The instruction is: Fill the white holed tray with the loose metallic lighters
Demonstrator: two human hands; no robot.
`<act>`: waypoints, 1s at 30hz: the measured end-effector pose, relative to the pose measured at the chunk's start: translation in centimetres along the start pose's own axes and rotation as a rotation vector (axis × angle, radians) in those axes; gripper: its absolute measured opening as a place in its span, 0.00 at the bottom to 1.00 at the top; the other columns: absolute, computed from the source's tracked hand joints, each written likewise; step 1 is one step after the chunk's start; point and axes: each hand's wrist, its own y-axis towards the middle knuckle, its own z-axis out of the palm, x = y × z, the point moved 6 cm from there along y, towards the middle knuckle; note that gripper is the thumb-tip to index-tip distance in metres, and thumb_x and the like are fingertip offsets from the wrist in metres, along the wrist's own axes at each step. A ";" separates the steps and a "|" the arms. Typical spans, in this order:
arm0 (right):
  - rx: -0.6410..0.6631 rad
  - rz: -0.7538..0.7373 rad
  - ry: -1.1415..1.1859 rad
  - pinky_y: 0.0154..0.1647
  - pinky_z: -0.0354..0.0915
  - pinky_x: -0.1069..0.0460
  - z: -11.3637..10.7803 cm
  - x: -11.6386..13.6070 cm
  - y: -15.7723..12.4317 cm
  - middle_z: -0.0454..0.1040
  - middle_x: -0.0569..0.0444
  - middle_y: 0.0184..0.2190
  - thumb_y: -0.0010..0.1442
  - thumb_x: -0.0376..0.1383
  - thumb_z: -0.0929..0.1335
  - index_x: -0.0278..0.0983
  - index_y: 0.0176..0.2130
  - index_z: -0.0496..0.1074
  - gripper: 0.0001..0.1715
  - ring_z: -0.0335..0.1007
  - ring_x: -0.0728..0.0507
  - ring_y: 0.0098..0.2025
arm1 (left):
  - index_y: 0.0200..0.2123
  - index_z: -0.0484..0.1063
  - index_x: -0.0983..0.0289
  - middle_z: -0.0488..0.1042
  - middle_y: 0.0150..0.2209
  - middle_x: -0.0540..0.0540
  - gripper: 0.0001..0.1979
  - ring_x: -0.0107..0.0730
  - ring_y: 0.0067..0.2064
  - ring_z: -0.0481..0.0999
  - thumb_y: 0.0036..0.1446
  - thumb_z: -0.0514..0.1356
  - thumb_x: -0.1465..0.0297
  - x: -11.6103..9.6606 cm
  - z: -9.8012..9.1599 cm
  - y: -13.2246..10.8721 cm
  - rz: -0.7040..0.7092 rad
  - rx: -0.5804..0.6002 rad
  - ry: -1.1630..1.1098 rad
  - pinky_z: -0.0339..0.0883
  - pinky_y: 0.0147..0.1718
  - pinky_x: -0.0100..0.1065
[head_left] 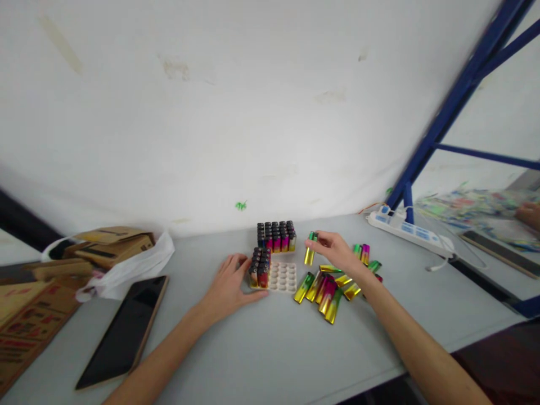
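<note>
My right hand [331, 247] pinches a shiny green-and-gold metallic sleeve [310, 253] upright, just above the table, to the right of the trays. With thumb along the front edge and fingers at the left side, my left hand [228, 284] holds the near white tray [283, 278]. Black-topped lighters [260, 267] fill the left part of this tray; round hollows show in its right part. Behind it, a second block of black-topped lighters [277, 236] stands in rows, with magenta and gold bodies. Loose green, magenta and gold sleeves [327, 292] lie in a pile below my right hand, partly hidden by my forearm.
At the left lie a dark tablet [124, 332], a white plastic bag [139, 261] and cardboard boxes [37, 315]. A power strip [409, 230] with cables lies at the right by a blue metal frame [439, 124]. Another person's hand [528, 215] shows at the far right.
</note>
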 end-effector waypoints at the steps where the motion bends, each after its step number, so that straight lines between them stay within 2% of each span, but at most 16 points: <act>1: 0.007 0.000 0.006 0.29 0.53 0.52 0.7 0.0 -0.1 0.61 0.61 0.22 0.64 0.63 0.73 0.39 0.28 0.69 0.33 0.54 0.47 0.27 | 0.57 0.76 0.59 0.75 0.54 0.61 0.36 0.55 0.57 0.74 0.56 0.71 0.41 0.0 0.1 0.0 0.000 0.002 -0.004 0.70 0.60 0.53; 4: 0.088 0.009 0.039 0.31 0.61 0.51 2.9 0.2 -0.6 0.69 0.58 0.26 0.70 0.66 0.65 0.39 0.32 0.69 0.36 0.63 0.46 0.29 | 0.56 0.78 0.59 0.76 0.54 0.61 0.35 0.55 0.57 0.74 0.57 0.70 0.39 0.2 0.2 0.1 -0.002 0.005 -0.027 0.71 0.60 0.54; 7: 0.211 0.076 0.222 0.32 0.65 0.50 4.9 0.0 -1.2 0.72 0.58 0.29 0.71 0.65 0.65 0.40 0.40 0.70 0.32 0.68 0.45 0.29 | 0.55 0.78 0.59 0.77 0.54 0.61 0.35 0.55 0.57 0.75 0.56 0.70 0.39 0.3 0.2 0.1 -0.001 0.003 -0.045 0.71 0.60 0.54; 11: 0.234 0.138 0.384 0.27 0.59 0.53 6.1 -0.7 -1.5 0.61 0.64 0.24 0.70 0.64 0.67 0.41 0.45 0.69 0.30 0.56 0.49 0.23 | 0.53 0.80 0.59 0.78 0.53 0.61 0.34 0.54 0.56 0.76 0.55 0.71 0.39 0.8 0.0 0.1 0.020 -0.005 -0.077 0.72 0.60 0.52; 16: 0.239 0.260 0.566 0.25 0.52 0.55 7.0 -1.6 -1.6 0.56 0.64 0.30 0.66 0.65 0.69 0.42 0.46 0.67 0.31 0.47 0.50 0.25 | 0.52 0.81 0.58 0.78 0.52 0.60 0.35 0.54 0.55 0.78 0.52 0.73 0.39 1.0 -0.6 0.0 0.048 0.016 -0.119 0.74 0.58 0.52; 19: 0.271 0.321 0.625 0.25 0.48 0.54 7.4 -1.6 -1.5 0.55 0.64 0.29 0.65 0.64 0.68 0.41 0.42 0.66 0.30 0.42 0.50 0.24 | 0.51 0.81 0.58 0.78 0.52 0.61 0.34 0.54 0.55 0.78 0.52 0.72 0.40 0.8 -0.9 0.0 0.051 0.017 -0.120 0.74 0.58 0.52; 21: 0.286 0.339 0.619 0.26 0.46 0.53 7.5 -1.5 -1.4 0.54 0.64 0.28 0.64 0.61 0.67 0.41 0.38 0.64 0.26 0.40 0.50 0.24 | 0.51 0.81 0.58 0.78 0.52 0.61 0.33 0.55 0.55 0.78 0.53 0.72 0.40 0.7 -1.0 0.0 0.052 0.013 -0.117 0.75 0.58 0.52; 25: 0.276 0.290 0.553 0.28 0.44 0.52 7.5 -1.0 -1.3 0.50 0.63 0.25 0.60 0.53 0.64 0.42 0.32 0.60 0.18 0.38 0.47 0.25 | 0.51 0.81 0.58 0.79 0.52 0.61 0.33 0.55 0.55 0.78 0.53 0.72 0.40 0.6 -1.1 -0.1 0.060 0.006 -0.128 0.75 0.58 0.54; 30: 0.272 0.238 0.490 0.28 0.44 0.51 7.6 -1.1 -1.3 0.46 0.62 0.24 0.58 0.51 0.60 0.43 0.27 0.56 0.16 0.36 0.46 0.26 | 0.50 0.81 0.59 0.79 0.51 0.63 0.33 0.57 0.54 0.78 0.53 0.71 0.40 0.6 -1.1 0.0 0.068 -0.008 -0.150 0.76 0.57 0.58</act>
